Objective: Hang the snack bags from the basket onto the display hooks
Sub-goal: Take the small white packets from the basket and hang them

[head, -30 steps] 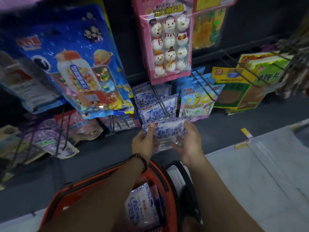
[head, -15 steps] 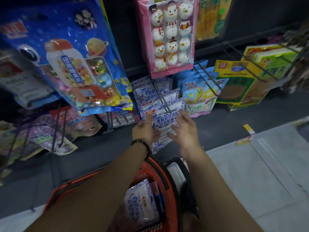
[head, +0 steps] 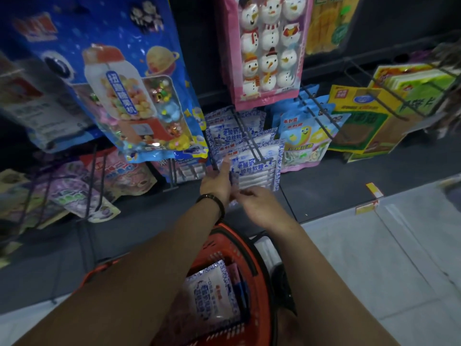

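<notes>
A blue-and-white snack bag [head: 257, 168] hangs at the front of a double-wire display hook [head: 247, 138], with more of the same bags behind it. My left hand [head: 217, 183] reaches up, its straight fingers lying against the bag's left edge. My right hand [head: 259, 204] is just below the bag, its fingers loosely curled by the lower left corner. An orange basket [head: 259, 248] sits low between my forearms. Inside it lies another blue-and-white bag [head: 212, 293].
A large blue candy bag [head: 119, 78] hangs at upper left and a pink snowman bag [head: 267, 51] hangs right above the hook. Blue-yellow bags [head: 304, 136] and green-yellow packs [head: 369, 118] hang to the right. Purple bags [head: 74, 193] hang low on the left. The pale floor [head: 374, 258] is on the right.
The bag, held flat in both hands below the hook a second ago, now hangs on it. My right hand has dropped under the bag; my left stays at its edge.
</notes>
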Demonstrator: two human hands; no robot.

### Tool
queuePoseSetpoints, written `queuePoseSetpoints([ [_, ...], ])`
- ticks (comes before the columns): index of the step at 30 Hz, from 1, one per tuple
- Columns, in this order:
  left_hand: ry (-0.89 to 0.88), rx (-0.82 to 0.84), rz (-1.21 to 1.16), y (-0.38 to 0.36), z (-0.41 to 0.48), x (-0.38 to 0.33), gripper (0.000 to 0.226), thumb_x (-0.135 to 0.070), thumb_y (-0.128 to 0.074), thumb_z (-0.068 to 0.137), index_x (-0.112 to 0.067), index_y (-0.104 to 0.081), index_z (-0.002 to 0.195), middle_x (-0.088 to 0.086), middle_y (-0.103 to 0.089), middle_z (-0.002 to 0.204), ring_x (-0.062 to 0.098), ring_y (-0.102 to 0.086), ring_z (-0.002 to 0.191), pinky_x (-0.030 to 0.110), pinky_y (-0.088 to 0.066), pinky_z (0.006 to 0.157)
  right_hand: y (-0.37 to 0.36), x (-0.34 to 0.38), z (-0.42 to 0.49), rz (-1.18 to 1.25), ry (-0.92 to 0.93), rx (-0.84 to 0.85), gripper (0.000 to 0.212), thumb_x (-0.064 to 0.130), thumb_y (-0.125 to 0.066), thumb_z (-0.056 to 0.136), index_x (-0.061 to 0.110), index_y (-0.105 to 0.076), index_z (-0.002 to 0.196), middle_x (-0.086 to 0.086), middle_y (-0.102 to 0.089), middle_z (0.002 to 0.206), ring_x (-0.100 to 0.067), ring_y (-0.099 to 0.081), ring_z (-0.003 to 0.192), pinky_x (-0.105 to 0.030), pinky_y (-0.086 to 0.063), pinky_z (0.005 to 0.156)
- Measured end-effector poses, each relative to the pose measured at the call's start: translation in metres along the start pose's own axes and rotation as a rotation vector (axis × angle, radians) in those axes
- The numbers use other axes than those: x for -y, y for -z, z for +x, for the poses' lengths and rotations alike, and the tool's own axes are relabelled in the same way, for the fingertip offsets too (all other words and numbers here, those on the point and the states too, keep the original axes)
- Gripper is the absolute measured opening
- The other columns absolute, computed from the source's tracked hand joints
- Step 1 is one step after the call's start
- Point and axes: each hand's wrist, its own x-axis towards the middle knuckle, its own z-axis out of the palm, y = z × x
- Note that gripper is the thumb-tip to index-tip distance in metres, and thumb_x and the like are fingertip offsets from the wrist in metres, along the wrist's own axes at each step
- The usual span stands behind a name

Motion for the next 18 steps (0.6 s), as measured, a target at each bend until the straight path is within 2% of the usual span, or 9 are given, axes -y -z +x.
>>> queuePoseSetpoints([
  [2,-0.012,0.022,0.031,0.016,-0.006,0.004,0.069,-0.054,-0.075,0.092,-0.009,-0.061,0.142,0.012,-0.075,0.125,0.027,-0.076,0.102,0.033,-0.064,0.088,-0.005,0.003,-0.007,-0.128,0.002,0.028,0.044,0.044,-0.061,0.104,0.019,-0.065,0.069,0.002,-0.069,0.073,-0.017,-0.063,0.073,-0.033,-0.042,0.068],
  [4,-0.129,0.077,0.197,0.043,-0.021,0.011,0.052,-0.042,-0.079,0.091,-0.012,-0.066,0.131,0.012,-0.076,0.124,0.031,-0.073,0.114,0.046,-0.058,0.102,-0.014,0.007,-0.018,-0.244,0.013,0.055,0.039,0.03,-0.062,0.103,0.014,-0.061,0.068,-0.005,-0.068,0.072,-0.027,-0.064,0.078,-0.034,-0.042,0.071],
  [8,-0.383,0.263,0.458,0.118,-0.059,0.042,0.009,-0.024,-0.075,0.096,-0.021,-0.076,0.105,-0.003,-0.078,0.096,0.019,-0.076,0.095,0.041,-0.06,0.093,-0.055,0.008,-0.045,-0.387,-0.005,0.152,0.023,0.027,-0.059,0.1,0.012,-0.076,0.104,-0.019,-0.078,0.115,-0.038,-0.071,0.112,-0.034,-0.05,0.083],
  [10,-0.434,0.373,0.614,0.16,-0.076,0.067,0.004,-0.021,-0.075,0.096,-0.022,-0.077,0.1,-0.005,-0.079,0.094,0.014,-0.076,0.091,0.038,-0.059,0.091,-0.084,0.001,-0.057,-0.411,-0.019,0.233,0.028,0.028,-0.059,0.1,0.018,-0.078,0.118,-0.017,-0.076,0.126,-0.036,-0.07,0.118,-0.036,-0.055,0.094],
  [11,-0.454,0.429,0.712,0.18,-0.08,0.08,0.004,-0.022,-0.075,0.096,-0.023,-0.077,0.1,-0.006,-0.079,0.094,0.012,-0.075,0.092,0.036,-0.059,0.091,-0.097,-0.006,-0.063,-0.429,-0.03,0.269,0.026,0.029,-0.06,0.1,0.019,-0.08,0.114,-0.016,-0.078,0.121,-0.035,-0.071,0.114,-0.036,-0.055,0.094],
  [13,-0.448,0.536,0.904,0.221,-0.087,0.105,0.005,-0.027,-0.073,0.097,-0.026,-0.076,0.101,-0.01,-0.079,0.097,0.009,-0.073,0.092,0.035,-0.057,0.089,-0.12,-0.028,-0.069,-0.477,-0.108,0.368,0.023,0.03,-0.061,0.103,0.02,-0.082,0.102,-0.016,-0.078,0.106,-0.032,-0.068,0.098,-0.031,-0.048,0.082],
  [14,-0.423,0.579,0.982,0.239,-0.088,0.115,0.008,-0.031,-0.071,0.098,-0.027,-0.077,0.103,-0.01,-0.079,0.099,0.008,-0.073,0.093,0.035,-0.057,0.089,-0.128,-0.042,-0.069,-0.506,-0.157,0.409,0.026,0.03,-0.061,0.104,0.016,-0.082,0.107,-0.019,-0.077,0.11,-0.031,-0.067,0.097,-0.029,-0.043,0.079],
  [16,-0.372,0.626,1.054,0.269,-0.089,0.133,0.012,-0.032,-0.07,0.099,-0.027,-0.078,0.107,-0.009,-0.08,0.104,0.009,-0.073,0.096,0.033,-0.056,0.089,-0.138,-0.065,-0.068,-0.568,-0.279,0.436,0.035,0.029,-0.061,0.105,0.002,-0.077,0.12,-0.025,-0.073,0.128,-0.032,-0.071,0.106,-0.03,-0.044,0.078],
  [18,-0.372,0.637,1.065,0.29,-0.088,0.147,0.013,-0.028,-0.071,0.099,-0.024,-0.078,0.11,-0.006,-0.081,0.107,0.014,-0.074,0.101,0.029,-0.054,0.09,-0.148,-0.085,-0.067,-0.634,-0.377,0.426,0.04,0.026,-0.061,0.106,-0.001,-0.069,0.135,-0.026,-0.067,0.141,-0.033,-0.068,0.122,-0.037,-0.054,0.094],
])
